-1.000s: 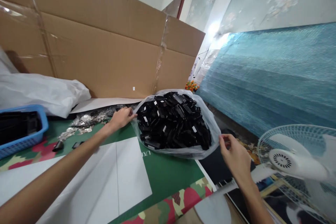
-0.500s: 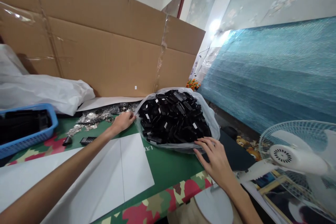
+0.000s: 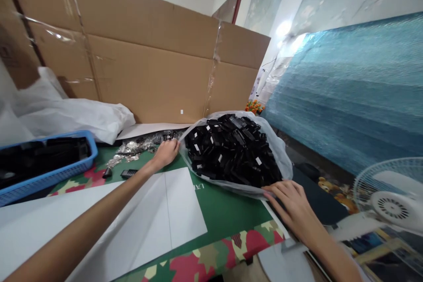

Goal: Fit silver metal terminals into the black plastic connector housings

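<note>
A clear plastic bag (image 3: 280, 154) lies open on the green table, heaped with several small black plastic parts (image 3: 231, 150). My left hand (image 3: 167, 153) pinches the bag's left rim. My right hand (image 3: 292, 205) rests with spread fingers against the bag's near right edge, pressing on the plastic. Beside my left hand lies a pile of small silvery metal pieces (image 3: 132, 147), with two loose black parts (image 3: 128, 173) in front of it.
A blue basket (image 3: 66, 172) holding black items stands at the left, white plastic sheeting (image 3: 76, 116) behind it. White paper sheets (image 3: 158, 216) cover the near table. A cardboard wall (image 3: 148, 66) runs along the back; a white fan (image 3: 393, 198) stands at the right.
My right hand let go of the bag's right rim, dropped to the table and now lies flat against the bag's near edge. The left hand kept its hold. The view shifted left.
</note>
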